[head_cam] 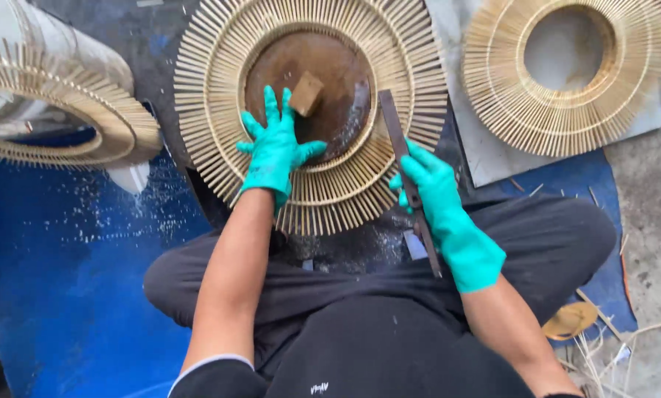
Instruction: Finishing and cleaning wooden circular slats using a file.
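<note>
Sunburst frame (345, 188) of bamboo sticks lies under the flat, open left hand (275, 147); right hand (433, 188), just beside its rim, grips a dark flat blade (398, 136).

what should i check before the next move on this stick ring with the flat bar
1. Left hand steadies the work: ok, its gloved palm lies flat on the stick ring, fingertips reaching the brown centre disc.
2. Right hand has the flat bar: ok, fingers are wrapped round its middle.
3. Bar clear of the left hand: ok, a gap shows between them.
4. Wooden block placed: ok, it sits on the disc just beyond the left fingertips.
5. Both gloves on: ok, teal gloves cover both hands.
6. Sticks all seated under the disc: cannot tell, the disc hides their inner ends.
</note>
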